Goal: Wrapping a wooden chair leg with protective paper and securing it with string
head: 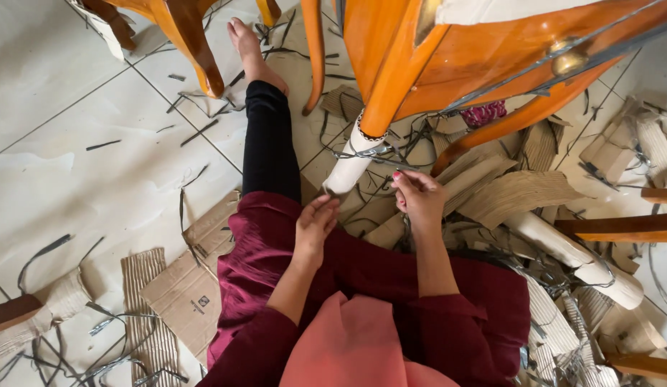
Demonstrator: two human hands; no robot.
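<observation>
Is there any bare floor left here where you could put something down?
Yes: the white tiles left of the outstretched leg, holding only a few thin dark strips. It is crowded to the right, where the left hand and right hand work by the wrapped chair leg: cardboard scraps and tangled strapping cover the floor.

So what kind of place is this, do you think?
Probably a home or small workshop floor where wooden furniture is being unpacked or wrapped: a person sits on pale floor tiles beside an orange wooden chair, its leg in white wrapping, with torn cardboard scattered around.
</observation>
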